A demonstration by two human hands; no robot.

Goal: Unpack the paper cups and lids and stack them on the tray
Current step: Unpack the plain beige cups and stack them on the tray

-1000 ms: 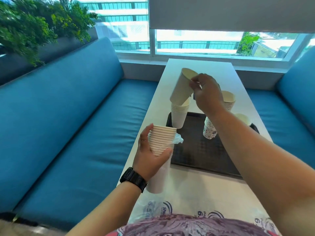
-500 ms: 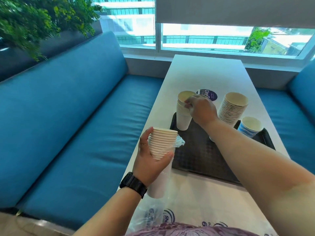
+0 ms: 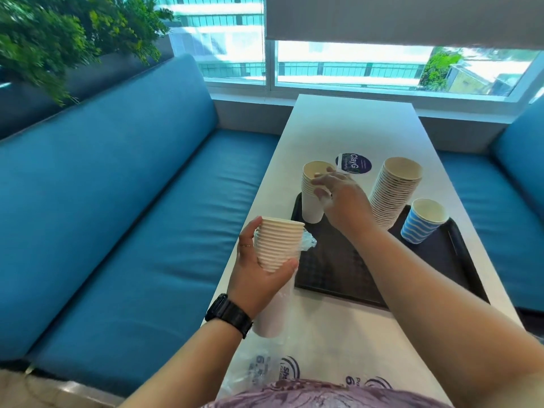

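Note:
My left hand (image 3: 259, 275) grips a stack of white paper cups (image 3: 278, 245) that stands partly in a clear plastic sleeve (image 3: 307, 244), near the table's left edge. A dark tray (image 3: 332, 269) lies on the white table (image 3: 350, 122). On the tray's far left corner stands a short stack of white cups (image 3: 312, 195); my right hand (image 3: 338, 195) is against its right side, fingers loosely curled at the rim. A taller leaning cup stack (image 3: 391, 192) and a blue striped cup (image 3: 424, 220) stand on the tray's right side.
A round dark sticker or lid with print (image 3: 353, 163) lies on the table beyond the tray. Printed plastic packaging (image 3: 273, 369) lies at the near table edge. Blue benches (image 3: 117, 201) flank the table; a window is at the far end, plants at upper left.
My right hand brought a single white cup down onto the short stack on the tray and now has its fingers at that stack's rim. My left hand has kept its grip on the sleeved stack.

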